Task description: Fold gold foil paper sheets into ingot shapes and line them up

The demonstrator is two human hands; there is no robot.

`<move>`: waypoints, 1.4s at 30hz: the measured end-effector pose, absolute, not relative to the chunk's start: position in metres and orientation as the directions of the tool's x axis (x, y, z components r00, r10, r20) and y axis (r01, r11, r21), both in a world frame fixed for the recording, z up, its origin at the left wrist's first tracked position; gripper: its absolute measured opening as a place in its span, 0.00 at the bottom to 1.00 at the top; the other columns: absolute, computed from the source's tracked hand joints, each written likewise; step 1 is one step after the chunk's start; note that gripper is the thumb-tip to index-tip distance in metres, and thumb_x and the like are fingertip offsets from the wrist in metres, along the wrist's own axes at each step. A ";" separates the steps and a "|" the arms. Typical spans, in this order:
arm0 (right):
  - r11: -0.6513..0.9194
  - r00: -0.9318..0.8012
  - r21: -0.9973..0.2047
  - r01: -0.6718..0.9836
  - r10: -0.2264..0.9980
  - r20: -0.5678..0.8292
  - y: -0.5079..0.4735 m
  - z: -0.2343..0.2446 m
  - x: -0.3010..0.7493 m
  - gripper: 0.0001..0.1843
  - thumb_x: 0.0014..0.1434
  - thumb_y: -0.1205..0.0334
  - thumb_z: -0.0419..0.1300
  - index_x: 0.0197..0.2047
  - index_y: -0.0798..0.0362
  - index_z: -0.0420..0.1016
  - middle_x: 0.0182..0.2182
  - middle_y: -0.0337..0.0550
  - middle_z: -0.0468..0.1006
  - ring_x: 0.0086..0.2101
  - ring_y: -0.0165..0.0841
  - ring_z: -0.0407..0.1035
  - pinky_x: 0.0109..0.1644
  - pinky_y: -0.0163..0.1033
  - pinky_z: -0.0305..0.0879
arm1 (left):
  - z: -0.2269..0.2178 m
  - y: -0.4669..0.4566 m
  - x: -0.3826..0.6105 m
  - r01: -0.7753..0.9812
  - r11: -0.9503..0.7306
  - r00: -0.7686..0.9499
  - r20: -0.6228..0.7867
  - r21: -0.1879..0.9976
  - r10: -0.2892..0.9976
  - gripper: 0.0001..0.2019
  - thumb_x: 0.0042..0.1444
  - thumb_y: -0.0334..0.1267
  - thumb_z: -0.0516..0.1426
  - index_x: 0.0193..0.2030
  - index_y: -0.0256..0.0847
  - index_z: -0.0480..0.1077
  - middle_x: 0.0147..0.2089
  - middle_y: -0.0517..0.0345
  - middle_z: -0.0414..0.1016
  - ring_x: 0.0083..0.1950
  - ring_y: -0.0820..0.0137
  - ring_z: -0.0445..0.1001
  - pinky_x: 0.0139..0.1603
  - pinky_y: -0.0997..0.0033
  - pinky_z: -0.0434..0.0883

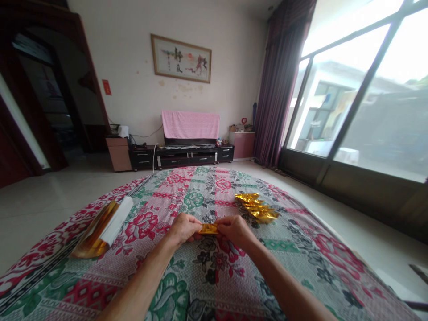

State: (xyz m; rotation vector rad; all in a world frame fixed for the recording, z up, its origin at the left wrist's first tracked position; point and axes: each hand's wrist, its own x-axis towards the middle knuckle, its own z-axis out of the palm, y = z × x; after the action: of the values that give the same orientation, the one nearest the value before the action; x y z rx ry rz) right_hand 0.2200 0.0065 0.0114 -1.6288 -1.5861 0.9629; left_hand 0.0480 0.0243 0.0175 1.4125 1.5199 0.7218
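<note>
Flowered cloth (277, 276) in red, green and grey covers the broad surface in front, and beyond it a pale wall (123, 49) carries a framed picture (182, 59) above a low black cabinet (187, 158). Pink fabric (190, 125) hangs over something dark on that cabinet; a purple curtain (281, 80) and tall windows (364, 102) fill the right side. Both forearms reach forward and converge at the middle, the left hand (185, 228) and right hand (234, 229) facing each other just above or on the cloth (which, I cannot tell). Each pinches one end of a small gold foil strip (209, 228), which spans the gap between them. Folded gold pieces (257, 207) lie in a row near the right hand, beyond it; curled gold sheets (93, 245) rest farther off, left of the left hand, beside something white (117, 218).
</note>
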 end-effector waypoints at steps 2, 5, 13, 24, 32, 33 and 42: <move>-0.060 -0.004 -0.867 0.494 0.997 -0.072 0.007 0.011 0.220 0.15 0.48 0.69 0.53 0.34 0.55 0.80 0.18 0.37 0.75 0.18 0.23 0.63 0.22 0.25 0.59 | 0.019 0.024 0.047 0.429 0.174 0.085 -0.232 0.886 0.969 0.08 0.43 0.30 0.57 0.32 0.33 0.74 0.20 0.58 0.74 0.23 0.72 0.73 0.19 0.81 0.63; -0.036 -0.033 -0.877 0.480 0.998 -0.059 0.010 0.005 0.223 0.15 0.48 0.69 0.53 0.35 0.55 0.79 0.18 0.38 0.75 0.19 0.24 0.65 0.22 0.25 0.59 | 0.023 0.023 0.045 0.412 0.176 0.138 -0.253 0.894 0.958 0.09 0.43 0.30 0.57 0.33 0.33 0.75 0.22 0.57 0.75 0.25 0.72 0.74 0.20 0.81 0.63; 0.019 -0.123 -0.890 0.456 0.992 -0.042 0.012 0.002 0.224 0.16 0.49 0.71 0.51 0.35 0.55 0.79 0.18 0.36 0.73 0.19 0.23 0.63 0.22 0.25 0.56 | 0.023 0.023 0.046 0.421 0.191 0.136 -0.270 0.887 0.953 0.11 0.44 0.29 0.56 0.35 0.34 0.75 0.21 0.58 0.74 0.24 0.73 0.73 0.20 0.81 0.62; -0.051 -0.059 -0.887 0.458 0.994 -0.088 0.009 0.005 0.220 0.13 0.50 0.69 0.53 0.33 0.55 0.79 0.15 0.35 0.71 0.15 0.21 0.60 0.18 0.24 0.53 | 0.019 0.024 0.051 0.451 0.168 0.089 -0.232 0.877 0.969 0.11 0.44 0.29 0.55 0.34 0.34 0.75 0.17 0.60 0.72 0.20 0.76 0.69 0.17 0.82 0.59; -0.115 -0.054 -0.909 0.399 0.987 -0.149 0.003 0.019 0.219 0.14 0.53 0.70 0.51 0.36 0.57 0.78 0.14 0.36 0.71 0.16 0.22 0.61 0.19 0.25 0.56 | 0.017 0.025 0.050 0.417 0.171 0.095 -0.230 0.893 0.969 0.11 0.43 0.29 0.56 0.35 0.33 0.75 0.18 0.60 0.72 0.20 0.76 0.69 0.17 0.82 0.59; -0.115 -0.053 -0.907 0.406 0.987 -0.149 0.003 0.019 0.219 0.14 0.53 0.70 0.51 0.36 0.56 0.78 0.14 0.36 0.71 0.16 0.22 0.61 0.19 0.25 0.55 | 0.017 0.025 0.050 0.419 0.169 0.094 -0.228 0.892 0.969 0.11 0.43 0.29 0.56 0.35 0.33 0.75 0.18 0.60 0.72 0.20 0.76 0.70 0.17 0.82 0.59; -0.023 -0.068 -0.887 0.462 0.996 -0.061 0.007 0.003 0.222 0.14 0.51 0.67 0.54 0.37 0.55 0.79 0.16 0.36 0.73 0.16 0.21 0.60 0.19 0.24 0.53 | 0.014 0.025 0.048 0.434 0.161 0.094 -0.222 0.887 0.971 0.10 0.43 0.31 0.57 0.34 0.34 0.75 0.19 0.59 0.73 0.23 0.74 0.72 0.18 0.82 0.60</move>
State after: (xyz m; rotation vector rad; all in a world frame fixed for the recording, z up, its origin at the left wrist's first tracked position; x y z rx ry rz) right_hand 0.2225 0.0069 0.0025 -1.5501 -1.5995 1.0372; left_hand 0.0484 0.0248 0.0137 1.4236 1.4935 0.7170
